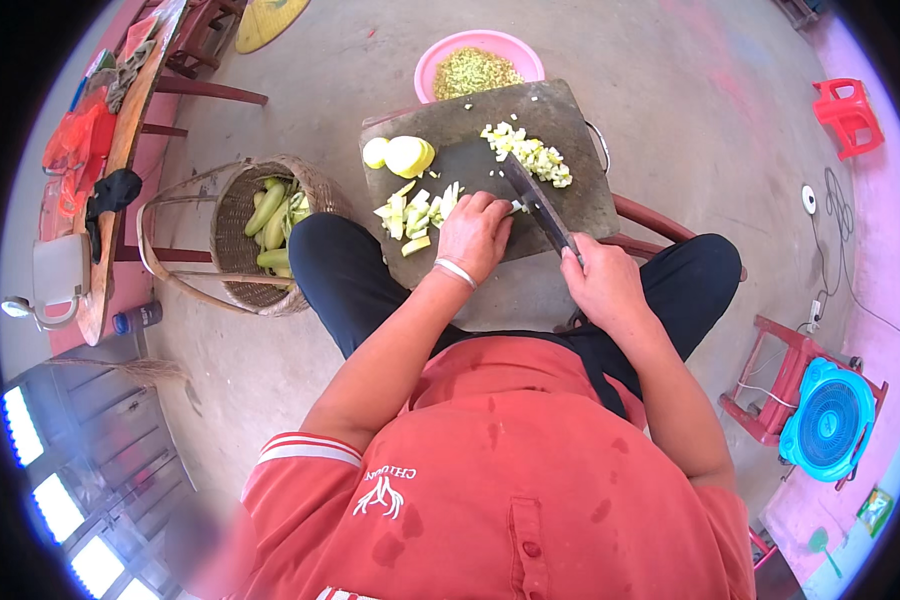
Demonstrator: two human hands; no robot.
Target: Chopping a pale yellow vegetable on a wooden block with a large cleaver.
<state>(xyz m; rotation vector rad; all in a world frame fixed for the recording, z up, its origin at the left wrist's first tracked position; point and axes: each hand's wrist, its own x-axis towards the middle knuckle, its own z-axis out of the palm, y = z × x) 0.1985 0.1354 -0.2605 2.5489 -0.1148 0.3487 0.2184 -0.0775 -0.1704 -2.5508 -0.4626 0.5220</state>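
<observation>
My right hand (604, 281) grips the handle of a kitchen knife (536, 199), whose dark blade points away from me across the cutting board (480, 161). Close to the blade's left side, my left hand (474, 232) holds pale vegetable strips on the board, with fingers bent. A small cut end (517, 205) shows between fingertips and blade. Left of that hand lie more cut strips (418, 212). Round pale slices (405, 155) sit farther back, partly stacked. Diced pieces (529, 152) form a heap beyond the blade on the right.
A pink basin (421, 67) of chopped green bits stands behind the board. To the left is a woven basket (229, 217) with long green vegetables (266, 210). A wooden table (124, 142) flanks it. On the right are a red stool (847, 116) and a blue fan (829, 420).
</observation>
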